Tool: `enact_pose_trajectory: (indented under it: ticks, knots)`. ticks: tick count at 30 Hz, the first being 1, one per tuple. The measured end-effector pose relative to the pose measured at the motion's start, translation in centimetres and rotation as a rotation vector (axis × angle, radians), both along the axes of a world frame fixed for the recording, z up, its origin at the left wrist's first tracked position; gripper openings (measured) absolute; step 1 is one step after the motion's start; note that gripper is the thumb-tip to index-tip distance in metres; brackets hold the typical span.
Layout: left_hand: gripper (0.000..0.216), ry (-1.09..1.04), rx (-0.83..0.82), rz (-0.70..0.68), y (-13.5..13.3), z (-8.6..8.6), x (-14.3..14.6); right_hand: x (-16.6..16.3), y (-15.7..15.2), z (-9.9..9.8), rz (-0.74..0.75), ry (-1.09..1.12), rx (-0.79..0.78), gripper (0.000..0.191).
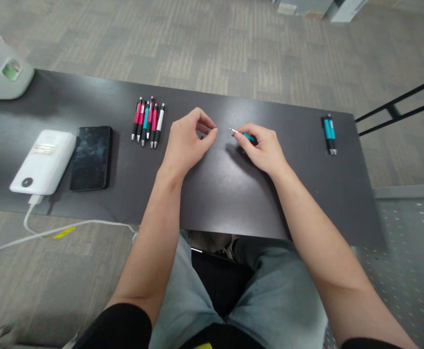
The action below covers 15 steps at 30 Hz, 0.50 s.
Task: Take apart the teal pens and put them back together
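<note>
Over the middle of the dark table, my right hand pinches a teal pen barrel. A thin pale refill sticks out of it toward the left. Opposite it, my left hand is curled, with thumb and fingertips drawn together. A small dark piece shows in the gap of these fingers; its kind cannot be made out. The two hands are apart. Left of my left hand lies a group of several pink, teal and white pens. Two teal pens lie side by side at the right.
A black phone and a white power bank with a white cable lie on the table at left. A pale plastic container stands at the far left corner. Black metal bars are beyond the right edge.
</note>
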<state>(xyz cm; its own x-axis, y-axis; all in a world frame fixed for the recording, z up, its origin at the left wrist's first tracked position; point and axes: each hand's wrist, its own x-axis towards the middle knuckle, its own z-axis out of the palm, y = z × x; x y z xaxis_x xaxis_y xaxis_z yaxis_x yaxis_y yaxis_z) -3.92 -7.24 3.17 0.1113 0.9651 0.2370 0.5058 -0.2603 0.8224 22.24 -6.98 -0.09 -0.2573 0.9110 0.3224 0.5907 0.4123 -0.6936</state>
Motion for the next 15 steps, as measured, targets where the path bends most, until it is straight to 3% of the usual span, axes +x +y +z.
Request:
enact_pose_trajectory:
  ticks: [7, 15]
  knots:
    - [0.009, 0.062, -0.002, -0.025, 0.1, -0.2, -0.2, 0.0, 0.0, 0.0, -0.014, -0.018, -0.012, 0.055]
    - [0.006, 0.048, 0.023, 0.131, 1.2, -1.4, -3.2, 0.2, 0.1, -0.2, 0.02, -0.013, -0.016, 0.054]
